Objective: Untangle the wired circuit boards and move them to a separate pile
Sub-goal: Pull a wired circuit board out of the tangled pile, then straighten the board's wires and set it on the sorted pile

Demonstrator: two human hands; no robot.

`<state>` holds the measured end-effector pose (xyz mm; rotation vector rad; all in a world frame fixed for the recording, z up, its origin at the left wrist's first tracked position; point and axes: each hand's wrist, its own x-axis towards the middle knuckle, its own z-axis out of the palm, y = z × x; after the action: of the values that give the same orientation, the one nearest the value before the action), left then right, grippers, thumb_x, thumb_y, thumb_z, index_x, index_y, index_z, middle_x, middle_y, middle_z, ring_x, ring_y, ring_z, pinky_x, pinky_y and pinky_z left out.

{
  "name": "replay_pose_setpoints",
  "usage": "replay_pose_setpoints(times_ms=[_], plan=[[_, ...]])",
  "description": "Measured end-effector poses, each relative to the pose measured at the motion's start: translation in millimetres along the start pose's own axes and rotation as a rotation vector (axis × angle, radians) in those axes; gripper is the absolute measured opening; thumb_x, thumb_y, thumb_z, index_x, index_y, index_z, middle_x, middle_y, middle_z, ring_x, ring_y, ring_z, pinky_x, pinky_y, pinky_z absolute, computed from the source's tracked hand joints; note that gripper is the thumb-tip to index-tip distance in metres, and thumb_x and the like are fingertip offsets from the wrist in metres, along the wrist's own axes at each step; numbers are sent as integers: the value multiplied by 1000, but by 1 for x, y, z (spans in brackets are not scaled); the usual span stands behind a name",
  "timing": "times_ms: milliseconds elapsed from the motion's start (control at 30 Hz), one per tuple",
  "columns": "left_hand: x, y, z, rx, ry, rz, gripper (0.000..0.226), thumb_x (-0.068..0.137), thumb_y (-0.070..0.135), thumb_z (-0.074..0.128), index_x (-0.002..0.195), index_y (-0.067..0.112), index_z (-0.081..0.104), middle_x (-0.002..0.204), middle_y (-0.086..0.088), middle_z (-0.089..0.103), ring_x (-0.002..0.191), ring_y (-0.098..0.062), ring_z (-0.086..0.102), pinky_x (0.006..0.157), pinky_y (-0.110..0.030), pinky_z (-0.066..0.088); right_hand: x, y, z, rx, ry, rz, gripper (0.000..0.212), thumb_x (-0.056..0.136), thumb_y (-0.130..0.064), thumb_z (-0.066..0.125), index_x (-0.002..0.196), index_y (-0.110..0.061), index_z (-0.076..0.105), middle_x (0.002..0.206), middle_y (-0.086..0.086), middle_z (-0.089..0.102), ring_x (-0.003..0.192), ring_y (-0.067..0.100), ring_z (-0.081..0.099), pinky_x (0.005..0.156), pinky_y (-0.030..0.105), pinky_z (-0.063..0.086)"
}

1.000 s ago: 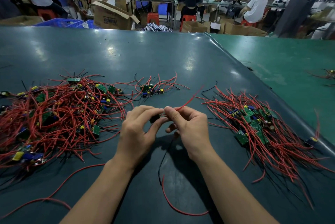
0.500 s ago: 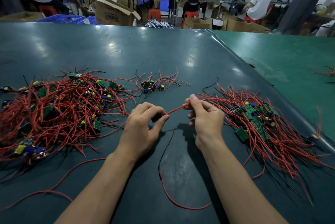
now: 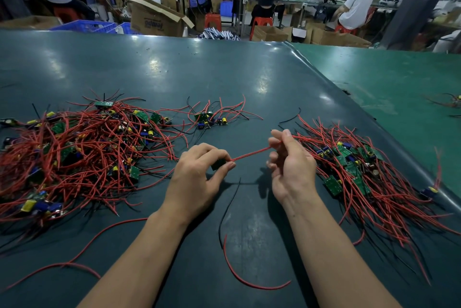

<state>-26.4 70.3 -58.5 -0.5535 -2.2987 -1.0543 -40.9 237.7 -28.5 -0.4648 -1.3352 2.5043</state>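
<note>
While a small circuit board (image 3: 219,164) is pinched between the thumb and curled fingers of the left hand (image 3: 197,183), near the centre of the frame and just above the table (image 3: 249,88), its red wire (image 3: 252,154) is drawn tight toward the right hand (image 3: 290,170). The wire is gripped there between the thumb and the fingertips (image 3: 273,142), and the other fingers are loosely bent. A thin black wire (image 3: 228,208) and a second red wire (image 3: 249,280) are seen trailing toward the lower part of the frame, seemingly from the same board, though this cannot be told.

If the red wire is pulled too strongly, its solder joint can probably be torn from the board. The far end of the wire is lost among the sorted pile (image 3: 361,175) at the right of the frame, so it can be caught there, and finished boards can be dragged out of place. At the left of the frame the tangled pile (image 3: 74,155) lies well apart, but the trailing wires can be hooked on its loose ends when the board is moved. A small cluster (image 3: 207,119) is seen above the hands, and it can also be disturbed.
</note>
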Motion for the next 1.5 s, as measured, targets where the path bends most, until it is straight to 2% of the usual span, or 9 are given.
replay_pose_setpoints(times_ms=[167, 300, 433, 633, 733, 1000, 1300, 1400, 1500], plan=[[0, -3, 0, -1, 55, 43, 14, 83, 19, 77, 94, 10, 74, 92, 0, 68, 87, -21, 63, 80, -46, 51, 1, -2, -1, 38, -87, 44, 33, 98, -37, 53, 88, -10, 68, 59, 0, 63, 42, 7, 51, 38, 17, 39], [-1, -2, -3, -46, 223, 37, 28, 80, 11, 80, 106, 8, 70, 98, 1, 69, 91, -19, 65, 84, -37, 52, -8, 7, 1, -285, -512, 159, 45, 72, -51, 66, 107, -23, 62, 97, 4, 71, 69, 16, 68, 52, 25, 53], [-4, -4, -6, -51, 142, 59, 45, 68, -2, 85, 109, 9, 69, 99, -2, 70, 91, -16, 66, 82, -37, 55, -19, 21, 3, -576, -664, 60, 20, 88, -31, 67, 86, -12, 68, 71, 4, 69, 55, 12, 61, 43, 23, 47], [-1, -3, -5, 19, 160, 25, 31, 79, 13, 79, 109, 9, 72, 95, 1, 72, 87, -14, 61, 81, -41, 49, -16, 16, 1, -679, -446, -287, 28, 93, -28, 66, 71, -10, 68, 59, 6, 67, 44, 10, 56, 41, 19, 41], [1, -5, -7, 158, 261, 58, 14, 85, 19, 71, 95, 12, 77, 86, 3, 73, 80, -22, 59, 78, -47, 44, -15, 14, 3, -518, -297, -218, 30, 93, -28, 64, 71, -9, 68, 54, 4, 63, 44, 13, 54, 39, 19, 37], [2, -5, -13, 218, 345, 32, 9, 86, 19, 70, 90, 15, 76, 87, 8, 70, 87, -23, 56, 82, -44, 34, -21, 12, 3, -547, -485, -220, 31, 87, -33, 71, 72, -5, 67, 58, 8, 67, 44, 13, 56, 40, 21, 42], [4, -14, -13, 115, 505, -151, 19, 96, 17, 59, 96, 3, 72, 90, -8, 68, 83, -29, 58, 77, -42, 47, -11, -7, 0, -206, 202, -503, 35, 95, -25, 63, 64, -14, 52, 46, -5, 50, 39, 12, 43, 41, 24, 33], [3, -13, -10, 156, 518, -173, 17, 94, 16, 60, 96, 3, 71, 87, -7, 68, 78, -27, 58, 74, -45, 49, -5, -14, -7, 136, 334, -343, 41, 94, -48, 58, 69, -16, 48, 46, -7, 44, 36, 10, 37, 36, 21, 27], [3, -11, -7, 232, 500, -144, 13, 90, 14, 62, 96, 7, 72, 87, -4, 68, 79, -27, 58, 77, -43, 48, -1, -6, -11, 206, 372, -154, 42, 93, -53, 57, 78, -13, 53, 51, -6, 42, 37, 8, 37, 36, 19, 27]])
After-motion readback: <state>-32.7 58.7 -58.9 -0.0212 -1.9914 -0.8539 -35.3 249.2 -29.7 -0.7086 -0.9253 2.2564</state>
